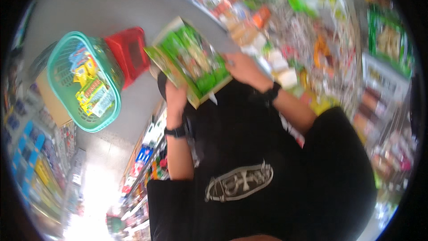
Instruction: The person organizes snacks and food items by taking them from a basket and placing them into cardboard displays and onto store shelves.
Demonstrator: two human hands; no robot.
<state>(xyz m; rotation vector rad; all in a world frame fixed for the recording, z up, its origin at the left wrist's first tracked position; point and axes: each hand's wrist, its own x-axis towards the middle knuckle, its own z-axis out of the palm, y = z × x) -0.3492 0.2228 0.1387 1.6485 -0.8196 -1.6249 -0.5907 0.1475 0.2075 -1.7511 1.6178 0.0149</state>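
Observation:
An open cardboard display box with green packets inside is held up in front of my chest, tilted. My left hand grips its near left side, where a printed flap stands up. At its right edge is my right hand, the fingers closed on the rim. Blur hides the fingertips and the exact kind of packets. Each wrist wears a black band.
To the left, a turquoise plastic basket holds several yellow and blue packets. A red plastic container and a brown cardboard box adjoin it. Shelves of packaged goods run along the right. More stocked shelves stand at lower left beside the grey floor.

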